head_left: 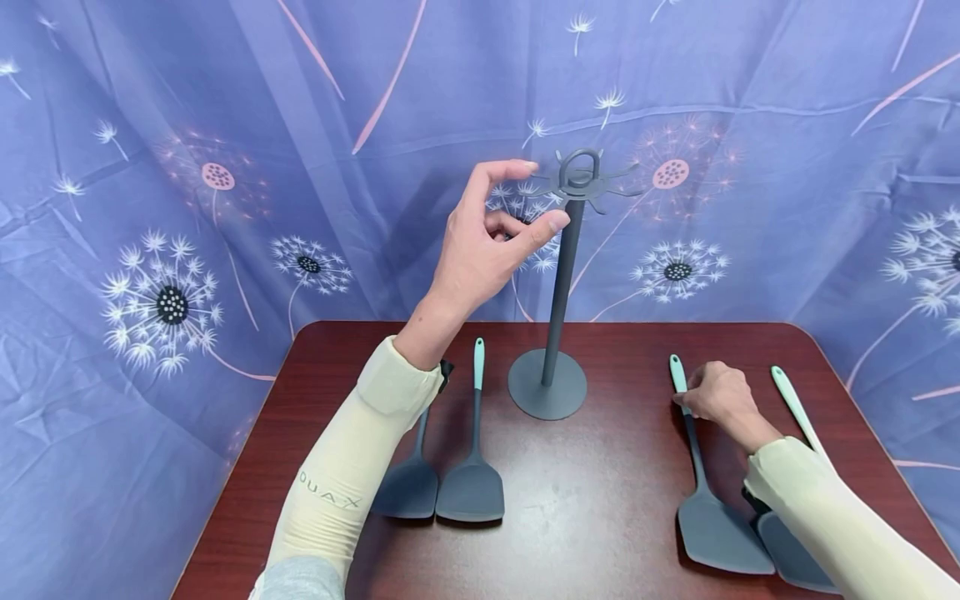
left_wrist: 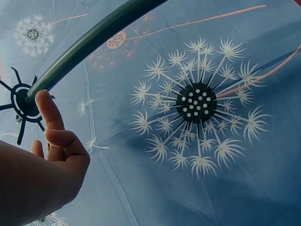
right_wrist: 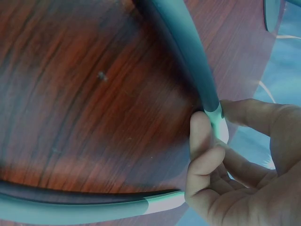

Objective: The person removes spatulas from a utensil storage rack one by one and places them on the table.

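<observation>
A dark grey utensil stand (head_left: 559, 308) rises upright from its round base, with a ring of hooks and a loop on top. My left hand (head_left: 480, 246) is raised at the left of its top, thumb tip at the pole just under the hooks (left_wrist: 21, 113), index finger reaching toward a hook. Nothing is held in it. Down on the right, my right hand (head_left: 720, 393) pinches the mint handle of a grey spatula (head_left: 716, 533) between thumb and fingers. In the right wrist view, the fingertips meet the handle just past the grey shaft (right_wrist: 188, 49).
Another spatula (head_left: 797, 554) lies to the right, partly under my right forearm. Two more lie left of the stand, one spatula (head_left: 470, 493) in plain view, the other spatula (head_left: 408, 487) partly behind my left sleeve. A blue dandelion-print curtain (head_left: 420, 108) hangs behind the brown table (head_left: 585, 517).
</observation>
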Action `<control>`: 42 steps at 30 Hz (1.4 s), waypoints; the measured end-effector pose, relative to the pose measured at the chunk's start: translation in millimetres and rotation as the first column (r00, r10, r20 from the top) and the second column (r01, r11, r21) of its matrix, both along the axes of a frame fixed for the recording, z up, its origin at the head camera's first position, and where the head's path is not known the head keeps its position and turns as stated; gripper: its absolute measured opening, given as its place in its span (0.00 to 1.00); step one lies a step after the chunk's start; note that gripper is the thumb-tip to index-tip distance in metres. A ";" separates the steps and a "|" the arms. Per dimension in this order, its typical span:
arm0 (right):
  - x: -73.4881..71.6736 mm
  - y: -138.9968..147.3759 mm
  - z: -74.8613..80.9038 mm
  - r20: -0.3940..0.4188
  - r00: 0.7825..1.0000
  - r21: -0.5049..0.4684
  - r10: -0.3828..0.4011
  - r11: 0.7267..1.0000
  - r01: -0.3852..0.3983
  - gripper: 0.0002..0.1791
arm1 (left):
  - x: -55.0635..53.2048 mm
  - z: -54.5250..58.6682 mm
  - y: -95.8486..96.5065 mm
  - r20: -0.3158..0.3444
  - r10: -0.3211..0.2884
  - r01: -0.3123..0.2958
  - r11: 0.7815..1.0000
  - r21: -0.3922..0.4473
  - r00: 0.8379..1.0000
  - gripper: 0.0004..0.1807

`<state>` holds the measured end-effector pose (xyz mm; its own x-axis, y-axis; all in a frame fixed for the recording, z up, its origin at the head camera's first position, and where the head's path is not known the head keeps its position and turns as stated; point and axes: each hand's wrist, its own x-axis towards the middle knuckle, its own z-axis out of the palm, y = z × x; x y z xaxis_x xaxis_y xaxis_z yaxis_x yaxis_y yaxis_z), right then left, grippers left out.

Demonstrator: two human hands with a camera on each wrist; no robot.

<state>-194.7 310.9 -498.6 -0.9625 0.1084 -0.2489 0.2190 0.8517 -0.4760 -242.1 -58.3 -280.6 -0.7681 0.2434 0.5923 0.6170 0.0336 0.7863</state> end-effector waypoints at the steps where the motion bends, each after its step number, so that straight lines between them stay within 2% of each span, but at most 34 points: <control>1: 0.0 -0.1 -0.4 0.003 1.000 -0.001 -0.003 1.000 0.003 0.22 | 0.0 0.0 0.1 0.001 0.001 -0.001 1.000 -0.002 1.000 0.31; 27: 6.1 3.7 -6.5 -0.062 0.998 -0.011 0.010 1.000 -0.011 0.18 | 2.7 2.0 1.7 0.012 0.018 -0.018 1.000 0.000 1.000 0.32; 34: 8.7 8.3 2.7 -0.065 0.998 0.010 0.008 1.000 -0.007 0.17 | 26.5 21.7 2.1 0.055 0.012 -0.012 1.000 0.005 0.998 0.30; 42: 9.3 11.6 8.8 -0.183 0.983 0.069 0.009 0.998 0.003 0.17 | 27.0 21.9 1.6 0.051 0.005 -0.006 1.000 0.012 0.999 0.28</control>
